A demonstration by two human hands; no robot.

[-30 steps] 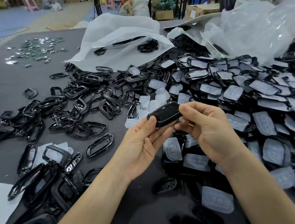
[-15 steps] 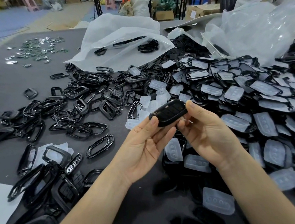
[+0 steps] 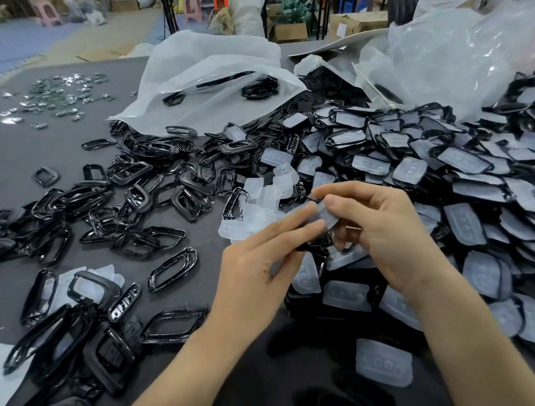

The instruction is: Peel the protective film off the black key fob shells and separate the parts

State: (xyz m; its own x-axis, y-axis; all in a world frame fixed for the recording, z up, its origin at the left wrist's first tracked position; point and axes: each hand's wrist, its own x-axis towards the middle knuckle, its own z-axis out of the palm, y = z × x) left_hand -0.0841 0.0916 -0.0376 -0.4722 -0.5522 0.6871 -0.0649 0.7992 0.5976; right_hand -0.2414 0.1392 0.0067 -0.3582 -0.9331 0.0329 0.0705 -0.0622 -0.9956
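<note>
Both of my hands meet over the middle of the dark table (image 3: 14, 151). My right hand (image 3: 382, 234) pinches a black key fob shell (image 3: 326, 217) between thumb and fingers; its pale film-covered side faces up. My left hand (image 3: 261, 266) reaches in from below, its straightened fingers lying along the shell's left end. The shell is blurred and mostly hidden by the fingers. A big pile of film-covered shells (image 3: 453, 185) spreads to the right. Peeled translucent films (image 3: 260, 199) lie just left of my hands.
Loose black frames (image 3: 132, 198) are scattered across the left half of the table, with more parts (image 3: 89, 333) near the front left. A white plastic bag (image 3: 205, 82) lies at the back centre, clear bags (image 3: 463, 51) at the back right, small shiny pieces (image 3: 60, 96) far left.
The shell has been turned over from its glossy black face to the pale film side. Both hands have shifted slightly right and closer together, and my left fingers have straightened along it.
</note>
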